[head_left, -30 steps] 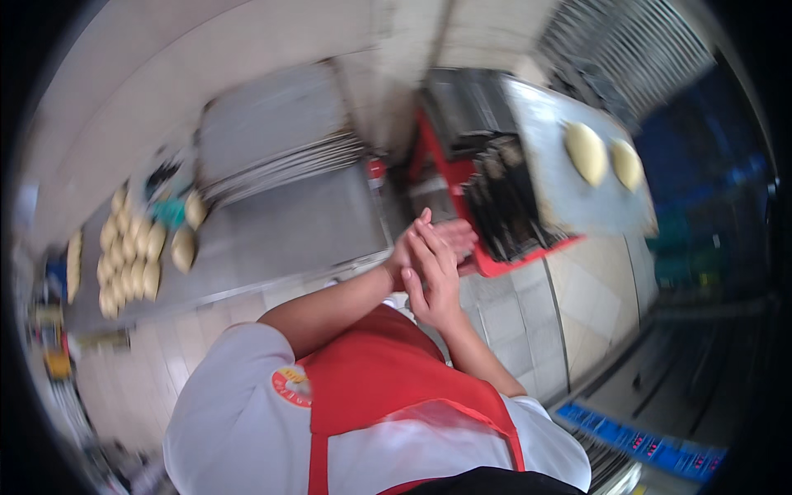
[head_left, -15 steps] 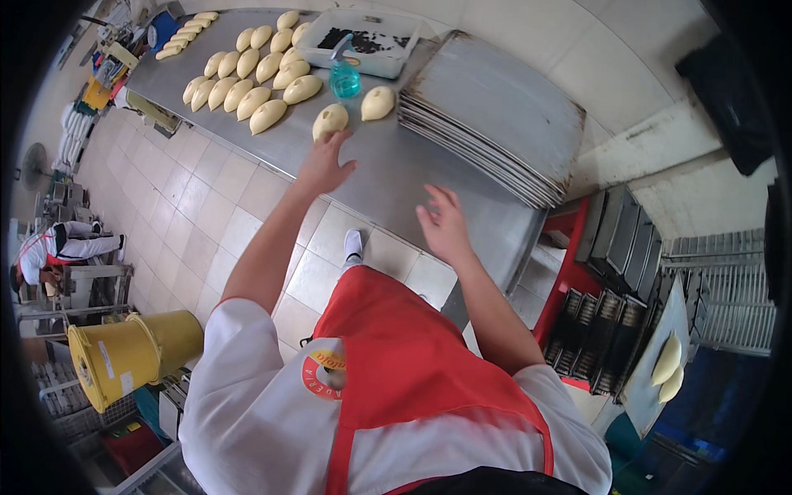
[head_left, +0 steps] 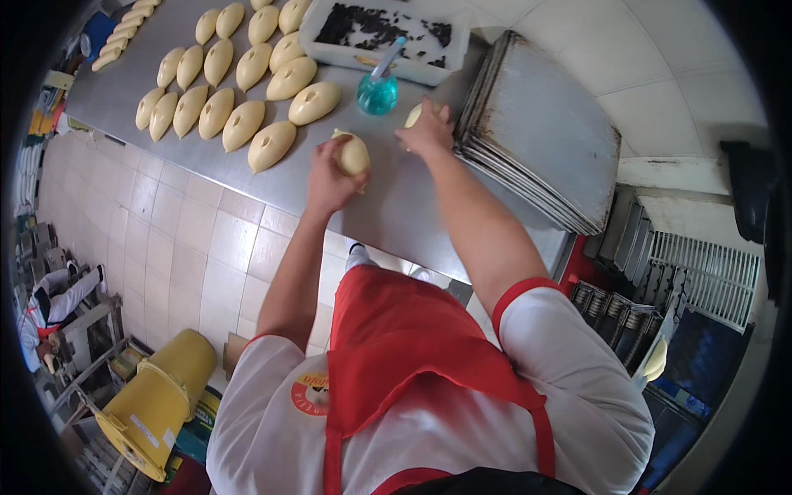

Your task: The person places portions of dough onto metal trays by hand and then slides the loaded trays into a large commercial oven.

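My left hand has its fingers round a pale, glossy oval dough piece on the steel table. My right hand grips another dough piece, partly hidden by the fingers, beside the stacked metal trays. Several similar oval pieces lie in rows to the left, and longer twisted pieces lie at the far left. Just above my hands stand a spray bottle with turquoise liquid and a white plastic tub holding scattered dark bits.
Stacked trays lie at the table's right end. A red rack with dark pans and a tray with dough are at right. Yellow buckets stand lower left. A co-worker in white and red is at far left.
My hands have gone from clasped together to apart, reaching forward onto the table, each now gripping a dough piece. The view has swung from the rack toward the table, which now sits closer.
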A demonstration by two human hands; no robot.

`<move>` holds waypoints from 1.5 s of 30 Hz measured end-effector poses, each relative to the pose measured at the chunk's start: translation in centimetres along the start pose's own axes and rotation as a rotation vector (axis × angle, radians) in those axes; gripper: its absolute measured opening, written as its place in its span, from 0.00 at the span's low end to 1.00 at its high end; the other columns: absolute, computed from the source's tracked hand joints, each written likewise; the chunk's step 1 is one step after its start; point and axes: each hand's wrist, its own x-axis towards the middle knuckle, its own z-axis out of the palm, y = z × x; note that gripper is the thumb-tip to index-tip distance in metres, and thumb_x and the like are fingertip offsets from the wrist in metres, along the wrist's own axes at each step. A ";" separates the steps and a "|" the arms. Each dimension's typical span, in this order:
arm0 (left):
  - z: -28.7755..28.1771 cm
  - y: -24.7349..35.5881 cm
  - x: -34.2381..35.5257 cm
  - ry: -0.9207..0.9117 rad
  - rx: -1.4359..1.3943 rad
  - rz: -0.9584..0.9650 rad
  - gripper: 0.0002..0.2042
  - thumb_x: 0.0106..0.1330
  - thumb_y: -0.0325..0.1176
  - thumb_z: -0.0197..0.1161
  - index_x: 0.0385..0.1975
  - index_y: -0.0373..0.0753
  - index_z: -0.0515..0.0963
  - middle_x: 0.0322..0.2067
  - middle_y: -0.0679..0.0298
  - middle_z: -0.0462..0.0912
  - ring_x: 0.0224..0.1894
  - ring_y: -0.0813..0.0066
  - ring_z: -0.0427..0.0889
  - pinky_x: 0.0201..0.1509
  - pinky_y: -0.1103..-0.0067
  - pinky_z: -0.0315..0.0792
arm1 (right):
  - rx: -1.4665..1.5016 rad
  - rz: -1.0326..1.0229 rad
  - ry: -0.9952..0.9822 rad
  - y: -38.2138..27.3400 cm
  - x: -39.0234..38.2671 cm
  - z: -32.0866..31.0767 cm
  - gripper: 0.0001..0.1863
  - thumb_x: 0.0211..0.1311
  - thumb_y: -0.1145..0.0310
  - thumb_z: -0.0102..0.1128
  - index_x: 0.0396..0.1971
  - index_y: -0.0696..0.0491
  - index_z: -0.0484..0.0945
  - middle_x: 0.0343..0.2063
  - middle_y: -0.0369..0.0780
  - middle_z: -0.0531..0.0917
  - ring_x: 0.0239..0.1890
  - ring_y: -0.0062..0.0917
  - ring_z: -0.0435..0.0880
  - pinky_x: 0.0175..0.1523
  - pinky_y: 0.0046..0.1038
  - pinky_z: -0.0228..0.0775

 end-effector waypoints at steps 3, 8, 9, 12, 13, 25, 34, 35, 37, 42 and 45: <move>-2.6 -1.7 -1.2 -0.012 -1.166 -0.155 0.31 0.63 0.42 0.65 0.66 0.51 0.62 0.63 0.51 0.64 0.56 0.53 0.78 0.50 0.65 0.80 | -0.015 -0.003 -0.030 0.1 1.4 0.1 0.46 0.44 0.62 0.73 0.67 0.42 0.62 0.67 0.49 0.60 0.68 0.50 0.62 0.64 0.43 0.69; -3.5 0.5 -2.3 -0.531 -2.180 0.025 0.39 0.64 0.64 0.57 0.73 0.59 0.52 0.70 0.42 0.50 0.54 0.50 0.76 0.45 0.73 0.81 | 1.314 -0.003 -0.623 4.7 -1.1 -4.8 0.37 0.52 0.64 0.66 0.65 0.45 0.65 0.59 0.48 0.70 0.53 0.40 0.76 0.46 0.38 0.79; -3.2 1.5 -1.9 -0.520 -2.107 0.007 0.39 0.64 0.65 0.56 0.72 0.59 0.52 0.70 0.42 0.51 0.50 0.53 0.76 0.43 0.74 0.80 | 1.567 -0.051 -0.786 6.4 -3.0 -6.9 0.38 0.54 0.61 0.64 0.67 0.45 0.63 0.64 0.50 0.64 0.54 0.39 0.76 0.45 0.34 0.79; -0.7 6.3 0.4 -0.484 -1.892 -0.056 0.40 0.63 0.70 0.52 0.72 0.59 0.53 0.67 0.43 0.57 0.34 0.66 0.71 0.32 0.80 0.72 | 1.993 -0.314 -0.817 10.2 -7.2 -12.3 0.40 0.56 0.58 0.62 0.70 0.47 0.59 0.65 0.53 0.62 0.54 0.41 0.75 0.45 0.34 0.80; 0.6 8.0 1.7 -0.545 -1.855 -0.025 0.41 0.62 0.69 0.54 0.72 0.58 0.53 0.65 0.43 0.61 0.37 0.65 0.74 0.33 0.79 0.74 | 2.011 -0.343 -0.698 12.2 -7.4 -14.3 0.41 0.55 0.58 0.62 0.70 0.47 0.58 0.65 0.53 0.61 0.54 0.42 0.75 0.45 0.34 0.80; 26.2 27.8 17.1 -0.361 0.514 0.603 0.39 0.54 0.55 0.70 0.67 0.54 0.64 0.59 0.48 0.71 0.54 0.53 0.80 0.56 0.66 0.75 | 0.325 -0.382 0.390 33.7 4.4 -29.9 0.44 0.51 0.60 0.71 0.69 0.46 0.61 0.61 0.48 0.69 0.61 0.42 0.72 0.64 0.37 0.67; 28.1 29.7 16.2 -0.464 0.790 0.419 0.45 0.43 0.49 0.76 0.67 0.59 0.66 0.61 0.44 0.67 0.57 0.47 0.77 0.60 0.65 0.73 | 0.137 -0.329 0.184 36.5 5.7 -28.3 0.46 0.44 0.65 0.74 0.68 0.41 0.63 0.70 0.47 0.58 0.61 0.57 0.69 0.63 0.43 0.70; 28.4 29.5 16.4 -0.447 0.773 0.430 0.45 0.42 0.47 0.77 0.67 0.59 0.66 0.61 0.43 0.68 0.57 0.47 0.77 0.60 0.65 0.73 | 0.129 -0.342 0.171 36.7 5.9 -28.1 0.46 0.44 0.67 0.74 0.68 0.41 0.63 0.70 0.46 0.58 0.60 0.57 0.70 0.63 0.43 0.70; 29.3 28.2 16.8 -0.413 0.735 0.462 0.45 0.41 0.44 0.78 0.67 0.57 0.67 0.60 0.43 0.70 0.58 0.48 0.75 0.62 0.66 0.72 | 0.109 -0.364 0.152 37.0 6.4 -27.7 0.47 0.42 0.71 0.73 0.67 0.41 0.63 0.70 0.44 0.58 0.60 0.56 0.71 0.63 0.44 0.71; 29.1 27.0 15.5 -0.238 0.668 0.629 0.43 0.46 0.44 0.77 0.66 0.45 0.68 0.56 0.45 0.74 0.56 0.52 0.77 0.61 0.66 0.72 | 0.140 -0.469 0.126 38.8 8.0 -28.0 0.49 0.43 0.73 0.72 0.70 0.40 0.60 0.71 0.46 0.56 0.67 0.49 0.65 0.67 0.39 0.65; 28.5 27.3 9.9 -0.102 0.291 0.512 0.37 0.55 0.43 0.74 0.63 0.35 0.68 0.55 0.48 0.75 0.53 0.60 0.79 0.59 0.68 0.74 | 0.330 -0.348 0.240 38.3 2.6 -28.1 0.48 0.47 0.67 0.73 0.70 0.42 0.58 0.72 0.47 0.55 0.70 0.47 0.62 0.67 0.41 0.65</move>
